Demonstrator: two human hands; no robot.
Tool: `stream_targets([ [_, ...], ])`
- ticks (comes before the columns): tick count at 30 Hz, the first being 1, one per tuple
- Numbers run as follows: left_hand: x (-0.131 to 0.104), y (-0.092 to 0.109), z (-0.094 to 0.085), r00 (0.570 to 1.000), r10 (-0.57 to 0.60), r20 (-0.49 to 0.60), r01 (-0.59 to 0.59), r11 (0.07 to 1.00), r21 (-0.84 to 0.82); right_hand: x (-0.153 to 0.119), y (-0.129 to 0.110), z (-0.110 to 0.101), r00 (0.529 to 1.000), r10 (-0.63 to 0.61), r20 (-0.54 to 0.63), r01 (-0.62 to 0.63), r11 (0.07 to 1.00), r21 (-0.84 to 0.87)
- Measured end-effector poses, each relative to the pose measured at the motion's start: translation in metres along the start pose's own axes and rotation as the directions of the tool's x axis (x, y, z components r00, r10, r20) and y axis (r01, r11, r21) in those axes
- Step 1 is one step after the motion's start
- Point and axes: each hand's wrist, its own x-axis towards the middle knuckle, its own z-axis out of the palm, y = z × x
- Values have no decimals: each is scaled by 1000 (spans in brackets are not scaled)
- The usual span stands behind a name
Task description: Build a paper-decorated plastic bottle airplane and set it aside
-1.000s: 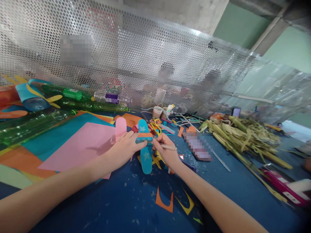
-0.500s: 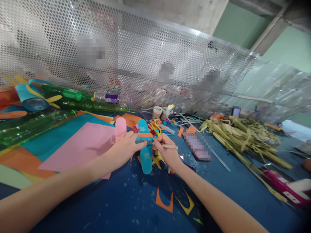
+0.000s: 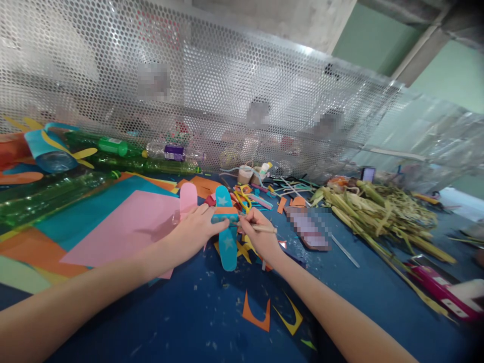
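A blue paper strip with rounded ends and pale stars [image 3: 228,248] stands out near the centre, part of a small paper model with an orange band [image 3: 226,210]. My left hand [image 3: 196,224] is closed on the model from the left, its thumb across the blue middle. A pink rounded piece [image 3: 188,195] rises behind its fingers. My right hand [image 3: 260,232] pinches a thin light-coloured stick, maybe a brush or pen [image 3: 267,229], its tip against the model's right side; the tip is too small to make out.
Coloured paper sheets [image 3: 124,227] and green bottles [image 3: 56,196] lie left. Scissors [image 3: 242,196], two cups [image 3: 245,174] and paper scraps sit behind my hands. A phone [image 3: 308,229], dry husks [image 3: 378,212] and a magenta box [image 3: 442,292] lie right. People show behind the mesh [image 3: 212,75].
Behind the mesh at the left, a person has shifted to the right. My hands and the model have hardly moved.
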Motion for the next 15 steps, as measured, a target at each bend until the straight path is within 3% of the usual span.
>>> stream_targets([
  [15, 1, 1, -3, 1000, -2, 19, 2, 1000, 31, 0, 2, -1, 1000, 4, -9, -4, 1000, -10],
])
